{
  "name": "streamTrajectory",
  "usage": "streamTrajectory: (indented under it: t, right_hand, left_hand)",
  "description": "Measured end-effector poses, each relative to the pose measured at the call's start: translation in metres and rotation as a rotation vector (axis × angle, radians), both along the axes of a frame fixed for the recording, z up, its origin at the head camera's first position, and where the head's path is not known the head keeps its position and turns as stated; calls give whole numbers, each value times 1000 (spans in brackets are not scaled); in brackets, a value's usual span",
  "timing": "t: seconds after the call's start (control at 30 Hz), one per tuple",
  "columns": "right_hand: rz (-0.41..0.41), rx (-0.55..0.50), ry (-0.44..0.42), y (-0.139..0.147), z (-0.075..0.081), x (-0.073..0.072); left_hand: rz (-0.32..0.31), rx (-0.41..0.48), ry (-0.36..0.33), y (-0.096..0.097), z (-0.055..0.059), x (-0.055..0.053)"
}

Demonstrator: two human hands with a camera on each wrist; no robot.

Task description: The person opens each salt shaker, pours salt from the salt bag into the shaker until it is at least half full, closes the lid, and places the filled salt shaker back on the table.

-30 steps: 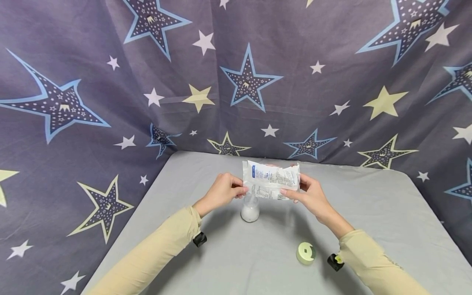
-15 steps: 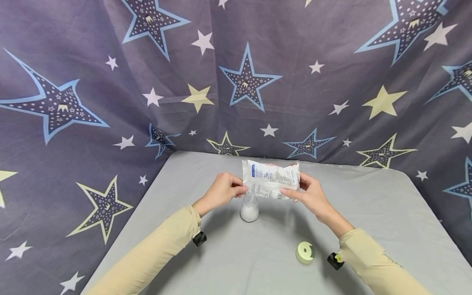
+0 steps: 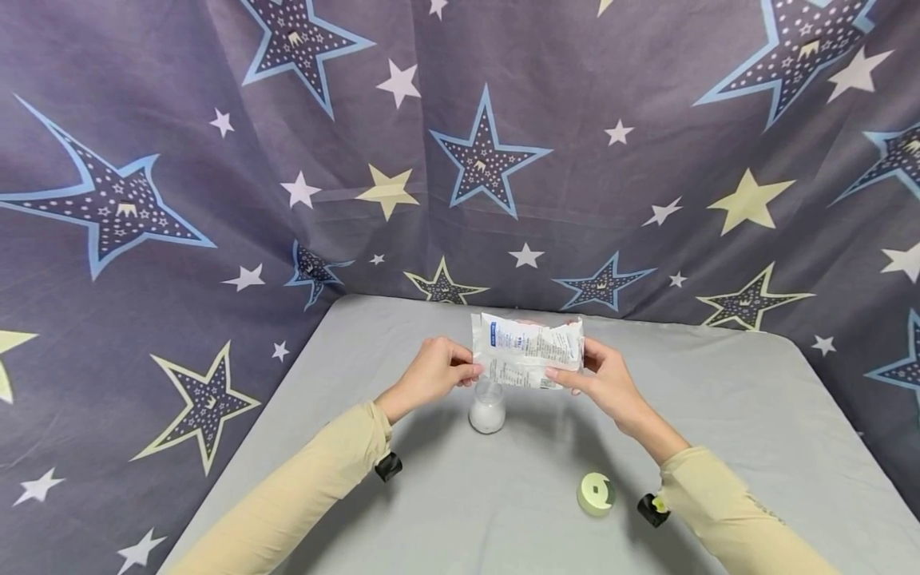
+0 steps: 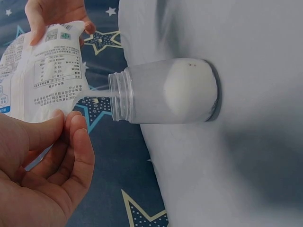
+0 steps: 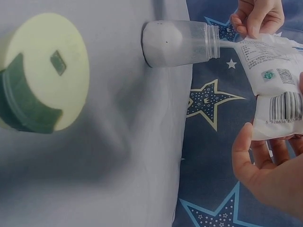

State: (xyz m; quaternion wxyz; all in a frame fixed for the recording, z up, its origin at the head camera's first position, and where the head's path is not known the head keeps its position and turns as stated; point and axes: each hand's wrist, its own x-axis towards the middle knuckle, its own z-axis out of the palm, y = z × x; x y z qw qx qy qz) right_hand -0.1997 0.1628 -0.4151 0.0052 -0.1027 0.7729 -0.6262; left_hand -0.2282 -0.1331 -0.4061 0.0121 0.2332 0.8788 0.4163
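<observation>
A white printed plastic bag [image 3: 528,351] is held level between both hands above a clear jar [image 3: 488,414]. My left hand [image 3: 434,371] pinches the bag's left corner between thumb and fingers. The right hand [image 3: 611,387] grips the other end, thumb on the printed face, fingers partly hidden behind. From the bag's corner [image 4: 78,97] a thin white stream [image 4: 98,93] runs into the jar's threaded mouth, as the left wrist view shows. White grains or powder [image 4: 189,90] fill roughly the lower half of the jar, which stands upright and uncapped on the table.
A pale green round lid [image 3: 596,493] with a dark green part lies on the table, nearer the person and right of the jar. Grey cloth covers the table [image 3: 431,511]. Behind it hangs a dark curtain [image 3: 575,200] printed with stars.
</observation>
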Motion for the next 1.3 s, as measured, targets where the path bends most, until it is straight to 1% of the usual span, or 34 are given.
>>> streamTrajectory:
  t: [0.83, 1.03, 1.3]
  right_hand:
    - [11, 0, 4, -1, -1, -1]
    - [8, 8, -3, -1, 1, 1]
    - [5, 6, -10, -1, 1, 1]
  left_hand:
    - [13, -13, 0, -1, -2, 0]
    - [14, -7, -15, -1, 0, 1]
    - [8, -11, -5, 0, 1, 2]
